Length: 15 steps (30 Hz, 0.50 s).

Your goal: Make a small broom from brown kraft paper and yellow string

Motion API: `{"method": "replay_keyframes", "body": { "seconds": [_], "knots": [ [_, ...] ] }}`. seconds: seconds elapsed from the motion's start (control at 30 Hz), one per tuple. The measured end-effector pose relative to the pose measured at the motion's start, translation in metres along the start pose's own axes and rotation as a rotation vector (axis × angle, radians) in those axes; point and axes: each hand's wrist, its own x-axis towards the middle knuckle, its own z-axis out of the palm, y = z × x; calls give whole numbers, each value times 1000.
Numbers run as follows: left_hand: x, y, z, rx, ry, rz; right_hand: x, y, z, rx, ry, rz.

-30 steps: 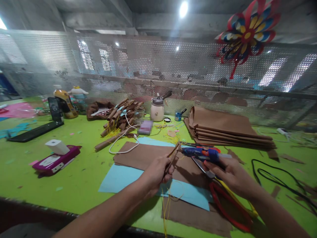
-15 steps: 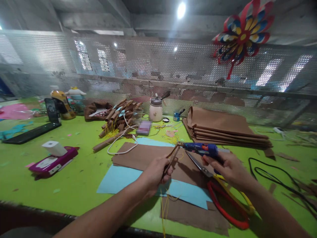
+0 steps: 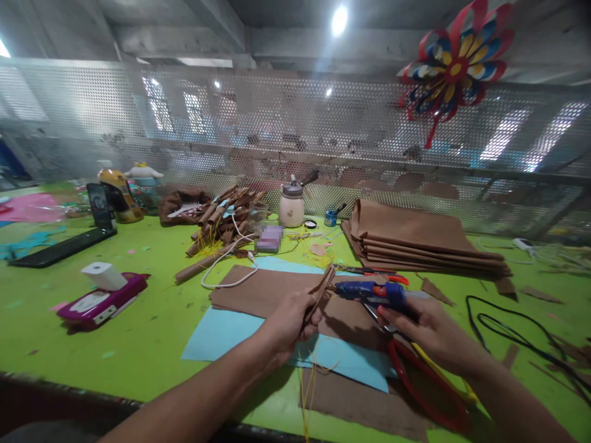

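Note:
My left hand point(image 3: 295, 317) is closed around a folded piece of brown paper point(image 3: 324, 284), with yellow strings point(image 3: 308, 387) hanging below it. In my right hand point(image 3: 427, 329) is a blue hot glue gun point(image 3: 372, 292), its nozzle pointing left at the paper's edge; whether it touches I cannot tell. Large scissors point(image 3: 427, 394) with red and yellow handles lie under my right hand, partly hidden by it and the glue gun. Beneath both hands are a folded brown paper stack point(image 3: 258, 289) and light blue sheets point(image 3: 221, 335).
Folded brown paper point(image 3: 415, 237) is piled at the back right. Rolled brown pieces point(image 3: 221, 215), a jar point(image 3: 292, 206) and a small blue pot point(image 3: 330, 218) stand along the back. A purple power strip point(image 3: 104, 301) sits left; a black cable point(image 3: 508, 326) lies right.
The glue gun's nozzle has moved down along the edge of the brown paper, uncovering red-handled pliers or a similar tool behind it. My left hand stays nearly in place.

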Motion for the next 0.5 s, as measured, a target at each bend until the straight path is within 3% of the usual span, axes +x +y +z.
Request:
{"method": "replay_keyframes", "body": {
  "seconds": [0.23,0.5],
  "knots": [
    [1,-1,0,-8,18,-39,3,3,0,24,130,4],
    [0,-2,0,2,-5,-36,10,4,1,33,122,15]
  ]
}}
